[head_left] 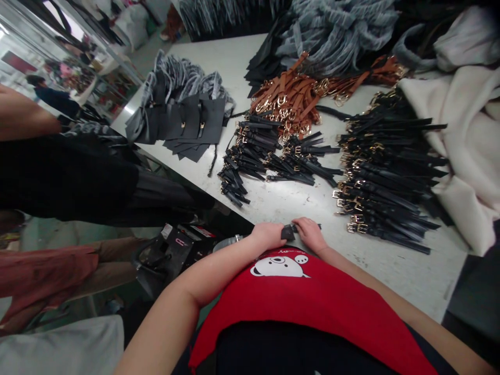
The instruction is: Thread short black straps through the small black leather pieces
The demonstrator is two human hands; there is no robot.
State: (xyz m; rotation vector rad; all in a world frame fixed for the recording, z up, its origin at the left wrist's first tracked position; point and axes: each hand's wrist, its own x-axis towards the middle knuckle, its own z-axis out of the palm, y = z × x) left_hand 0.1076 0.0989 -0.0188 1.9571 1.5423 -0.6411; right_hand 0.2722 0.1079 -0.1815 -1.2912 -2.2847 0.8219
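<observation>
At the table's near edge, my left hand point(269, 235) is closed round a small black leather piece point(288, 233), which sticks out past its fingers. My right hand point(310, 234) sits close beside it, thumb and fingers pinched at the right end of the same piece. A thin dark end shows just beyond the right hand; whether it belongs to that piece I cannot tell. Both hands are low, in front of a red apron point(312, 297) with a white bear print. Beyond them lie bundles of short black buckle straps point(246, 151).
A larger pile of black buckle straps point(386, 182) lies at the right, beside cream fabric point(461, 140). Brown straps with gold clasps point(289, 101) and grey wrapped strips point(339, 31) are behind. Flat black panels point(195, 125) lie at the left. Another person point(70, 177) stands to the left.
</observation>
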